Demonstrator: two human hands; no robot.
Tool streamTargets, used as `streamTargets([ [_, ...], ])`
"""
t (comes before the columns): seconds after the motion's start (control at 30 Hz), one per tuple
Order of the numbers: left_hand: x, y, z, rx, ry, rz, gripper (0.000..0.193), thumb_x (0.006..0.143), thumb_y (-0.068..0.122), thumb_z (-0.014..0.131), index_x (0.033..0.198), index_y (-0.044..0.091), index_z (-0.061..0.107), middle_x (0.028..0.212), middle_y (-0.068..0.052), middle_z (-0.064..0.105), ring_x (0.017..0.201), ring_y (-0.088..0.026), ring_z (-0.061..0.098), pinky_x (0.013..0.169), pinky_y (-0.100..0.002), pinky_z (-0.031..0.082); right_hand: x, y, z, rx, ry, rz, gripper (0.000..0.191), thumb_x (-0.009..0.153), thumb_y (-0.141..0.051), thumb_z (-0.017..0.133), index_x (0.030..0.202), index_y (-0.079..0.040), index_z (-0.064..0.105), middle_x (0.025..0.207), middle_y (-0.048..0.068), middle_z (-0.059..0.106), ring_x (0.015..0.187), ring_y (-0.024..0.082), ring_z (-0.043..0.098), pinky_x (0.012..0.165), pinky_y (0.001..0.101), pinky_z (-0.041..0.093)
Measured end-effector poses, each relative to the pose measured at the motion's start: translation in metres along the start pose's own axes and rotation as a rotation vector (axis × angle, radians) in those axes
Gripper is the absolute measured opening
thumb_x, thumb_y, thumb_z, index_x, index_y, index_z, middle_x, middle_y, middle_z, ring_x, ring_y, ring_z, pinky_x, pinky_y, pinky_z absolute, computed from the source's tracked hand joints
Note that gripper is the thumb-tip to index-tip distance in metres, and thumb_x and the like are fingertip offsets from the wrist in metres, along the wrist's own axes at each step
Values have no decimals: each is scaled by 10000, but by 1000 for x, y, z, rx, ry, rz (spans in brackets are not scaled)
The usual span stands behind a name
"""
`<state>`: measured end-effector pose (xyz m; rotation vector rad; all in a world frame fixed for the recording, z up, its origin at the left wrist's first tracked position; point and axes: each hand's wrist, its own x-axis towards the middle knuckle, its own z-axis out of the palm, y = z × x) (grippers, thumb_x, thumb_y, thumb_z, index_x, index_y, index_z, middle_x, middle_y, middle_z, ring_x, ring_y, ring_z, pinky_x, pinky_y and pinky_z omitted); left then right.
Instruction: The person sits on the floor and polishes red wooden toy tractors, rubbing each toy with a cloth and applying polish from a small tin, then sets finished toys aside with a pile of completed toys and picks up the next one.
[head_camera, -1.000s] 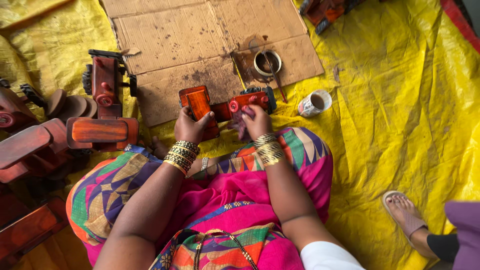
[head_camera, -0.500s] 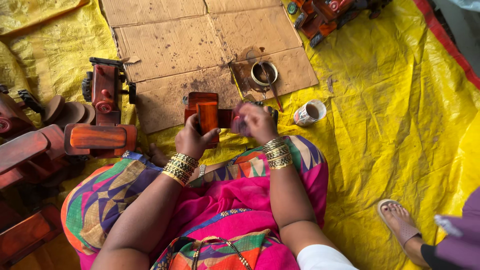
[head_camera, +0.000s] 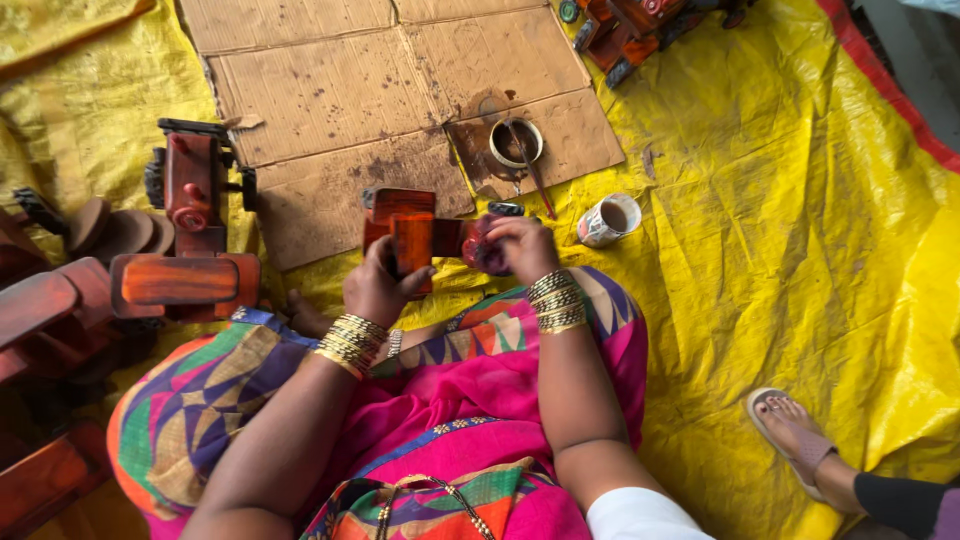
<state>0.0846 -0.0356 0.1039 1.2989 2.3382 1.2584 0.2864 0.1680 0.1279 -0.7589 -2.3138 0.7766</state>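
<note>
Red wooden toy truck (head_camera: 415, 235) held at frame centre.
It is clasped by the left hand (head_camera: 378, 290) while its front is pinched by the right hand (head_camera: 522, 243); polishing is judged under way.

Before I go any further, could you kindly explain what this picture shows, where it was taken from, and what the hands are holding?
The camera sits on a seated person's head, looking down at their lap. Their left hand and right hand together hold a red-brown wooden toy vehicle. They sit on a yellow tarp with flattened cardboard ahead. On it stands a small tin with a brush; a cup is nearby. Another finished toy stands at the left. A second person's sandalled foot shows bottom right.
</note>
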Motion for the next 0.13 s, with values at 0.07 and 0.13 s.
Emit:
streamTargets([
  [0.07,7,1,-5,26,17,43,777,720,592,864,1282,112,627,910,-135,765,779,-351,736,668,-462,579,2,4,-5,-95,168,78,226,837,92,650,903,-82,776,1082,101,770,1052,271,734,965,362,575],
  [0.13,4,3,-9,63,36,75,800,695,590,879,1280,107,622,896,-133,768,760,-349,735,673,-468,578,-1,9,-5,-22,321,187,213,873,73,639,971,-75,756,1135,114,757,1073,263,733,983,364,573],
])
